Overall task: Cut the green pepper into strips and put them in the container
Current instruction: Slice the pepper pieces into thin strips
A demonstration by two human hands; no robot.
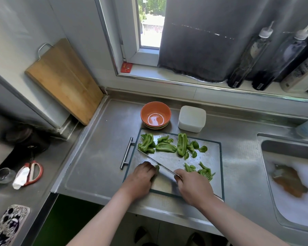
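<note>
Low in the middle of the frame, a rectangular steel cutting board (212,157) with a bar handle lies on the stainless steel table (96,157). The person's left hand (140,178) rests on the board's lower left part. Its fingers are curled down onto a small green pepper piece (157,168), pinning it to the board. The right hand (194,187), near it, is wrapped around the handle of a broad steel knife (155,162). The blade runs diagonally toward the upper left, passing just beside the left fingertips. Thin green pepper strips (204,172) lie heaped just above and right of the right hand. Larger uncut green pepper sections (165,147) are spread along the board's upper part. Above the board stand a round orange bowl (155,114) and, right of it, a white square plastic container (192,118). At the right edge, a steel sink (267,139) holds foamy water.
</note>
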